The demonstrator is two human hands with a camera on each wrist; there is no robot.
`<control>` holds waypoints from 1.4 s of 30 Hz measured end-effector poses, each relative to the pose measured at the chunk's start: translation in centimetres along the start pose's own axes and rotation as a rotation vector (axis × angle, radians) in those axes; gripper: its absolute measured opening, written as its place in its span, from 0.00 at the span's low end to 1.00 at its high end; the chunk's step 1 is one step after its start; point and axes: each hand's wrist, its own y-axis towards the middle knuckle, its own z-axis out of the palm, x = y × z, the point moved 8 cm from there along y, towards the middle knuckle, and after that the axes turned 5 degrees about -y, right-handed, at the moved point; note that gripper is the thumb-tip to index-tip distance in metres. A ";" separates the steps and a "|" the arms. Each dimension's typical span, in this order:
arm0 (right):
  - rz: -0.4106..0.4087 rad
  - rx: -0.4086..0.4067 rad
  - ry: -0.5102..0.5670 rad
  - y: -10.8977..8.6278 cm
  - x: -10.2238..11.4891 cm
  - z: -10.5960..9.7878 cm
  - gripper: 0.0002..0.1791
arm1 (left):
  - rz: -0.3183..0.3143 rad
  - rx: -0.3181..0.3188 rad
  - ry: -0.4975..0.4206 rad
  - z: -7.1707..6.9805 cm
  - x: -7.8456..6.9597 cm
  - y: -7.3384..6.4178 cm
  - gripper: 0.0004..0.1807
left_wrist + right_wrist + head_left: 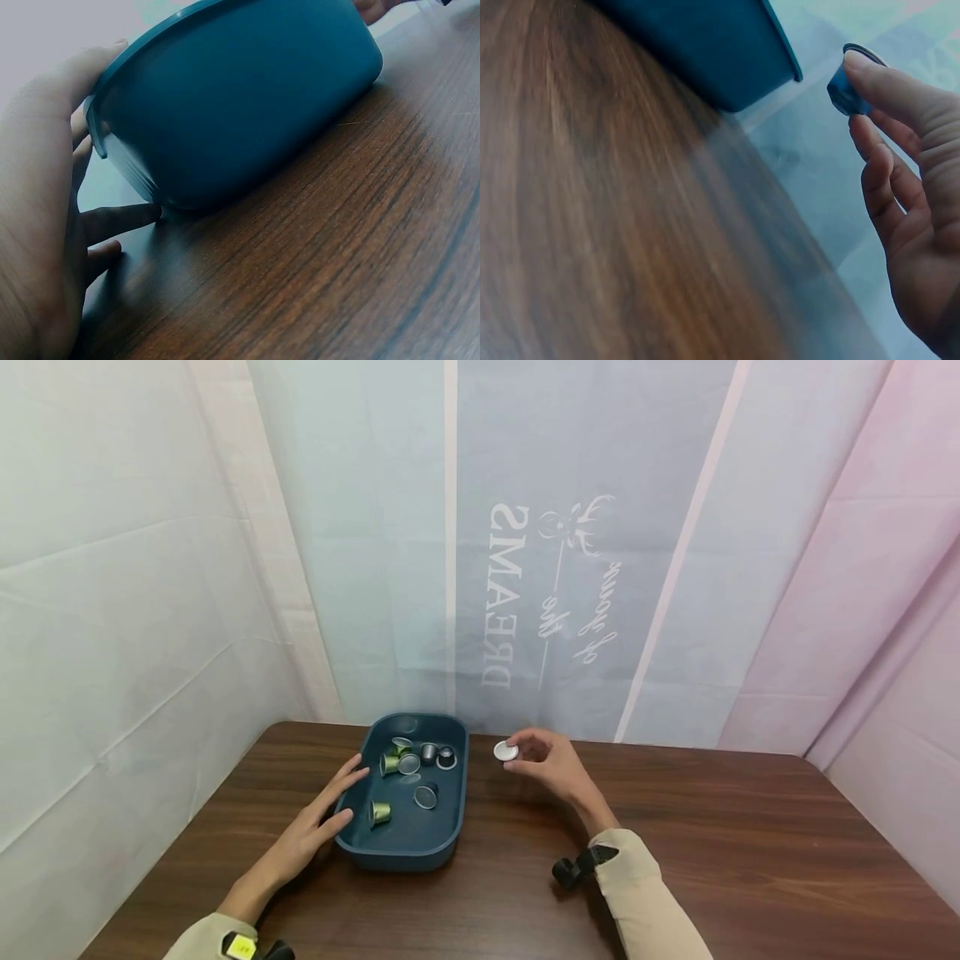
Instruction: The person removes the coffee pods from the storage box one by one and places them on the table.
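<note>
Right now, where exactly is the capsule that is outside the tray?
In the head view, the capsule is pinched in the right hand's grip, to the right of the far end of the teal tray.

Far cloth [375,568]: white print, runs sideways, looks mirrored to me.
Big caps [501,597]: "DREAMS", L side of the print, D nearest me, S farthest.
Mid script [553,617]: "the", R of the caps, w/ a thin line at either end.
Outer script [598,618]: farthest R, approx. "of your…", can't be sure.
Emblem [567,527]: antlered head, far end.
Yellow tag [242,947]: on my L cuff [197,938], dark marks, too sm. to read.
</note>
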 end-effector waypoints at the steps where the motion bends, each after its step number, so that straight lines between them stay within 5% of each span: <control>1: 0.005 -0.004 -0.001 0.0 -0.3 0.0 0.16 | -0.001 0.002 -0.001 0.0 0.0 0.0 0.32; 16: 0.075 -0.001 -0.043 -0.5 -3.2 0.3 0.16 | -0.006 -0.005 -0.007 0.2 0.0 0.0 0.32; 24: 0.141 -0.075 -0.110 -0.2 -7.3 0.1 0.15 | -0.009 -0.003 -0.009 0.2 0.2 0.0 0.31; 42: 0.167 -0.123 -0.228 0.6 -7.5 0.4 0.13 | -0.008 -0.002 0.000 -0.1 0.0 0.2 0.31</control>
